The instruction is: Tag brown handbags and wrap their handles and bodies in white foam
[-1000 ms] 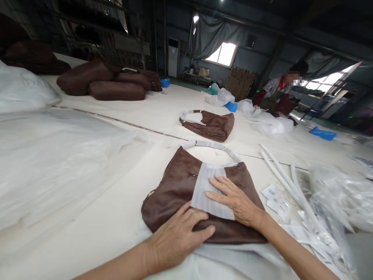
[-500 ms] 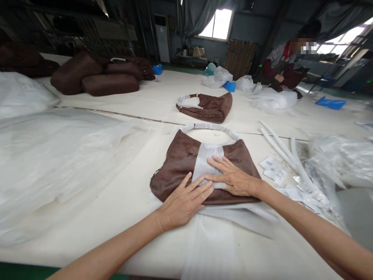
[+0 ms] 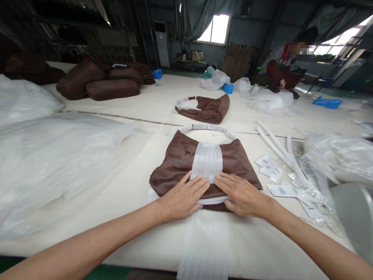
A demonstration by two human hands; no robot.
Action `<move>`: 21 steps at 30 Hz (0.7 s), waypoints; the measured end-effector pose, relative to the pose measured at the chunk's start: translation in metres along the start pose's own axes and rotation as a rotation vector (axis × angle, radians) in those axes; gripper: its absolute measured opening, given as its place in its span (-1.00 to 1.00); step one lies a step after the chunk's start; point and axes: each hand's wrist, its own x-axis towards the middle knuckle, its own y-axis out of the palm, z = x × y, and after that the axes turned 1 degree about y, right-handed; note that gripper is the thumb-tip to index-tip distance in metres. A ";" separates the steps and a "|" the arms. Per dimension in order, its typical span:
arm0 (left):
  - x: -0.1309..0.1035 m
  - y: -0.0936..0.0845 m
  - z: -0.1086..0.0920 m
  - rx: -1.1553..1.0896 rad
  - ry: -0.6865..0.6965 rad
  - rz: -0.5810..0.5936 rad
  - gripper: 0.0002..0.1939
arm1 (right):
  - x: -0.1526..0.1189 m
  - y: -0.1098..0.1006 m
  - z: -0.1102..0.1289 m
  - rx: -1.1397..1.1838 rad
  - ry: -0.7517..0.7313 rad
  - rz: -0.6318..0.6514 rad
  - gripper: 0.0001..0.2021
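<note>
A brown leather handbag (image 3: 171,167) lies flat on the white table, its wrapped handle (image 3: 212,127) pointing away from me. Across its middle runs a white foam strip (image 3: 207,161), and a long tail of the same white sheeting (image 3: 204,252) hangs over the table's near edge. My left hand (image 3: 183,196) rests on the bag's lower front, fingers stretched out by the strip's left side. On the strip's lower right lies my right hand (image 3: 240,194), also flat, its thumb at the bag's bottom edge. A white layer shows below that edge.
Another brown handbag (image 3: 206,109) lies beyond. Clear plastic sheeting (image 3: 58,167) covers the left; stuffed brown bags (image 3: 113,88) are piled behind it. White foam tubes (image 3: 276,146), tags (image 3: 268,167) and plastic bags (image 3: 338,155) lie at right. A person (image 3: 282,66) is at the far right.
My right hand has slid off the strip's middle toward the bag's lower right, apart from my left hand. The loose sheet under the bag's near edge no longer spreads to the right.
</note>
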 end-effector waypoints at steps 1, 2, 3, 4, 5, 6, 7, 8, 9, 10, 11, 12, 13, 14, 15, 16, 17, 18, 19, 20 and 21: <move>0.000 -0.001 -0.001 0.013 0.005 0.015 -0.35 | 0.001 0.000 0.000 0.001 0.003 -0.008 -0.33; 0.000 -0.002 -0.001 0.026 0.009 0.029 -0.34 | 0.002 0.000 0.001 0.001 0.005 -0.013 -0.33; 0.000 -0.004 -0.002 0.037 0.012 0.043 -0.32 | 0.001 0.001 0.002 -0.002 0.006 -0.012 -0.31; 0.000 -0.005 -0.003 0.046 0.013 0.057 -0.29 | 0.000 0.002 0.004 -0.005 0.007 -0.005 -0.28; 0.000 -0.006 -0.005 0.053 0.014 0.071 -0.26 | 0.000 0.003 0.006 -0.009 0.009 0.007 -0.23; 0.000 -0.007 -0.005 0.059 0.014 0.086 -0.23 | -0.001 0.004 0.007 -0.011 0.010 0.023 -0.19; 0.000 -0.007 -0.006 0.063 0.014 0.100 -0.20 | -0.001 0.004 0.009 -0.011 0.011 0.041 -0.15; 0.001 -0.007 -0.007 0.069 0.014 0.112 -0.17 | -0.001 0.004 0.010 -0.007 0.014 0.056 -0.13; 0.002 -0.007 -0.007 0.076 0.017 0.121 -0.16 | 0.000 0.003 0.011 -0.001 0.019 0.064 -0.12; 0.003 -0.006 -0.007 0.086 0.023 0.124 -0.15 | 0.001 0.001 0.011 0.007 0.022 0.066 -0.12; 0.004 -0.006 -0.007 0.098 0.029 0.123 -0.14 | 0.002 -0.001 0.011 0.015 0.022 0.062 -0.14; 0.004 -0.005 -0.007 0.112 0.034 0.116 -0.13 | 0.003 -0.003 0.011 0.021 0.023 0.057 -0.16; 0.005 -0.004 -0.007 0.128 0.036 0.108 -0.12 | 0.005 -0.006 0.011 0.026 0.021 0.052 -0.19; 0.006 -0.003 -0.007 0.142 0.035 0.099 -0.11 | 0.006 -0.008 0.010 0.029 0.018 0.048 -0.21; 0.007 -0.002 -0.008 0.154 0.033 0.091 -0.11 | 0.008 -0.010 0.009 0.033 0.015 0.045 -0.24; 0.008 -0.001 -0.008 0.163 0.031 0.085 -0.14 | 0.009 -0.011 0.009 0.038 0.013 0.040 -0.26; 0.009 -0.001 -0.009 0.171 0.029 0.079 -0.18 | 0.011 -0.013 0.008 0.045 0.015 0.033 -0.27; 0.010 0.000 -0.008 0.179 0.030 0.070 -0.23 | 0.011 -0.015 0.008 0.057 0.017 0.027 -0.28; 0.011 -0.001 -0.008 0.187 0.033 0.060 -0.29 | 0.011 -0.016 0.008 0.074 0.023 0.020 -0.29; 0.012 -0.002 -0.006 0.193 0.037 0.046 -0.34 | 0.010 -0.019 0.008 0.097 0.028 0.009 -0.30; 0.014 -0.005 -0.004 0.193 0.037 0.031 -0.38 | 0.006 -0.021 0.010 0.124 0.031 -0.021 -0.31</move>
